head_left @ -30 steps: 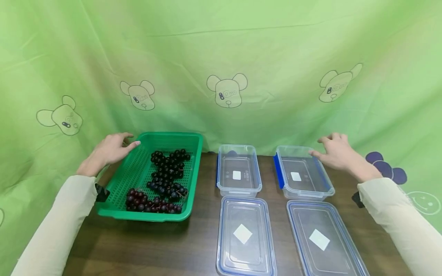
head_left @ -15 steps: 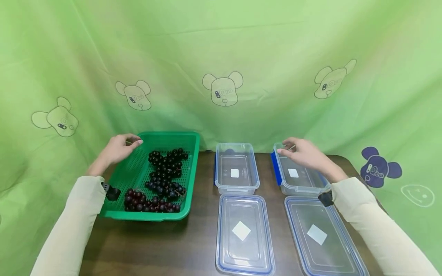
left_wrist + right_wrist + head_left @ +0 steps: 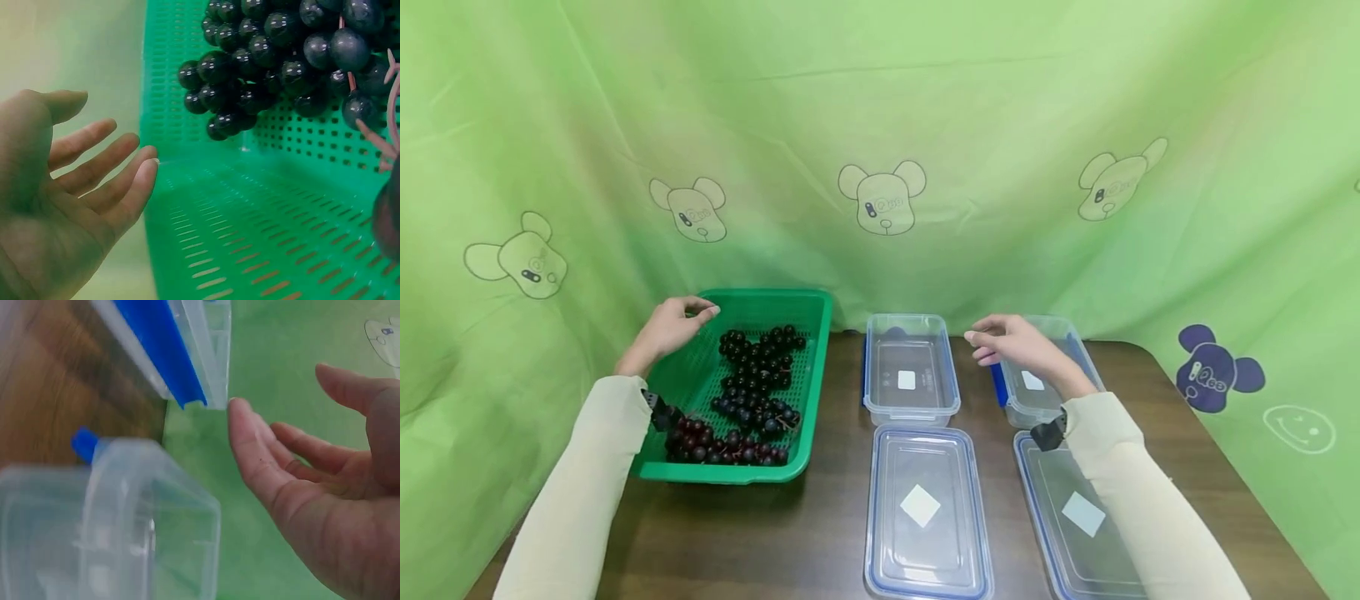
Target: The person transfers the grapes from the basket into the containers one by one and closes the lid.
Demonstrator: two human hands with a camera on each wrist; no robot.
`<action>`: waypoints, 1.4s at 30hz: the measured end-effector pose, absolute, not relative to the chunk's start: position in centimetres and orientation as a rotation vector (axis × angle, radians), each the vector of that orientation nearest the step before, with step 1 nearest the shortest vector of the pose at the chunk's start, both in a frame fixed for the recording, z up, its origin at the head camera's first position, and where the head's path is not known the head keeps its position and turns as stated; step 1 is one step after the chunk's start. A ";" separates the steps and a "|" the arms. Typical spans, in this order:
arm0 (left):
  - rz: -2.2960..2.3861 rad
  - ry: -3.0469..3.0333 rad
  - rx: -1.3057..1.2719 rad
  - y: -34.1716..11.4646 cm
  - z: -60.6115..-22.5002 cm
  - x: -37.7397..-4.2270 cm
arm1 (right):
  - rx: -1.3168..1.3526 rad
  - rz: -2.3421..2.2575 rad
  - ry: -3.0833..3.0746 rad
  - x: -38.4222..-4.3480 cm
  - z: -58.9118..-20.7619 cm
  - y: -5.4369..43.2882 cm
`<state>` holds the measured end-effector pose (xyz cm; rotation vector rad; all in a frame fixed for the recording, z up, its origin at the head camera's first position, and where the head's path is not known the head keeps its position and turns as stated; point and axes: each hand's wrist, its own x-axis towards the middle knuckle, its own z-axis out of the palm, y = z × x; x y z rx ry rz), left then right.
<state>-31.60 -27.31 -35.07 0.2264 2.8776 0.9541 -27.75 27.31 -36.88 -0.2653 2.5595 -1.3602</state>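
My left hand [image 3: 676, 327] hovers over the far left part of a green plastic basket [image 3: 816, 392], its fingers loosely bent and holding nothing. Dark grapes [image 3: 756, 367] in bunches lie inside, with a redder bunch [image 3: 722, 446] at the near side. In the left wrist view the left hand [image 3: 87, 194] is beside the basket wall, fingers spread. My right hand [image 3: 1018, 343] hangs above the left end of the right-hand clear container [image 3: 1078, 354], holding nothing. Another clear container [image 3: 913, 412] with blue clips stands to its left. In the right wrist view the right hand [image 3: 312, 481] has relaxed fingers.
Two clear lids with blue seals, a left lid [image 3: 925, 542] and a right lid [image 3: 1075, 558], lie in front of the containers. A green curtain [image 3: 985, 108] hangs behind the brown table [image 3: 760, 542]. The sleeved right forearm passes over the right lid.
My right hand has moved left, from the right container's far right corner to its left end. The left hand has shifted slightly right, over the basket.
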 end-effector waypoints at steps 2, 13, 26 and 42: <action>0.963 2.866 0.219 -27.3 -35.5 -31.8 | -0.243 -1.406 2.504 -27.9 -37.4 26.8; 0.933 2.812 0.229 -26.1 -37.1 -33.1 | -0.207 -1.458 2.423 -27.9 -38.9 24.6; 0.755 2.819 0.352 -24.3 -38.7 -33.6 | -0.153 -1.519 2.406 -28.1 -40.6 24.3; 0.529 2.869 0.449 -22.7 -39.3 -34.1 | 0.011 -1.683 2.256 -29.2 -41.6 23.9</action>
